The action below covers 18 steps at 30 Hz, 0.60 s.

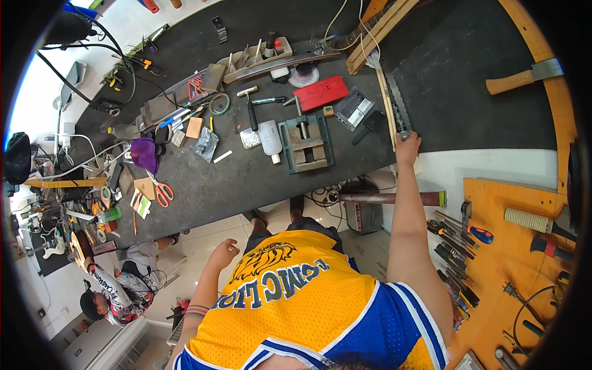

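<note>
My right hand (407,148) is stretched to the bench's right end, closed round the grey metal end of a long, narrow tool (401,117). Its kind is hard to tell; it lies beside a long wooden strip (386,102). My left hand (226,252) hangs loosely over the floor, short of the bench's front edge, with its fingers slightly bent and nothing visible in it. Between my hands, on the dark bench top (237,176), stands a green and grey vise (306,145). A white bottle (270,139) lies at its left, and a red box (320,93) is behind it.
A hammer (249,106), tape roll (219,103) and red-handled scissors (163,193) lie on the bench. Tools hang on an orange board (487,228) at right. A red-brown bar (391,198) juts out below the bench. Another person (126,280) is at lower left.
</note>
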Tool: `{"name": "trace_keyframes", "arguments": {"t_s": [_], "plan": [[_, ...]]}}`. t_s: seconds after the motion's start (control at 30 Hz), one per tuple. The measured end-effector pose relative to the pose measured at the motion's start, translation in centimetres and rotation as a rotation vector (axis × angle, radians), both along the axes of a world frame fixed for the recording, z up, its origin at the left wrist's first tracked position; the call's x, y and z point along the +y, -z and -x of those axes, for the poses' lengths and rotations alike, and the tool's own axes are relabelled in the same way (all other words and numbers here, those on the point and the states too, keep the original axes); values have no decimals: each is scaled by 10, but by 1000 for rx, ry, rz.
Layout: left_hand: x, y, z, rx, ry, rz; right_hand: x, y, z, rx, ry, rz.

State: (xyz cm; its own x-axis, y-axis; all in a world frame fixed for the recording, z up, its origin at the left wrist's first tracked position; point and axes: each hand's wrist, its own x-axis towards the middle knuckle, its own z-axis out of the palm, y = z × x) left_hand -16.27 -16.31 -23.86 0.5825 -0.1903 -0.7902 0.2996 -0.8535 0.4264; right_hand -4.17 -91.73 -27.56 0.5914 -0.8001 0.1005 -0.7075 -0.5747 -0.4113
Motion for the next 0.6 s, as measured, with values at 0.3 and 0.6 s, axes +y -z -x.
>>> {"name": "trace_keyframes", "arguments": {"t_s": [0.3, 0.6], "plan": [[15, 4, 17, 33, -110, -11, -4, -24, -102, -176, -111, 88], [14, -15, 48, 124, -220, -77, -16, -22, -236, -54, -54, 72]]}}
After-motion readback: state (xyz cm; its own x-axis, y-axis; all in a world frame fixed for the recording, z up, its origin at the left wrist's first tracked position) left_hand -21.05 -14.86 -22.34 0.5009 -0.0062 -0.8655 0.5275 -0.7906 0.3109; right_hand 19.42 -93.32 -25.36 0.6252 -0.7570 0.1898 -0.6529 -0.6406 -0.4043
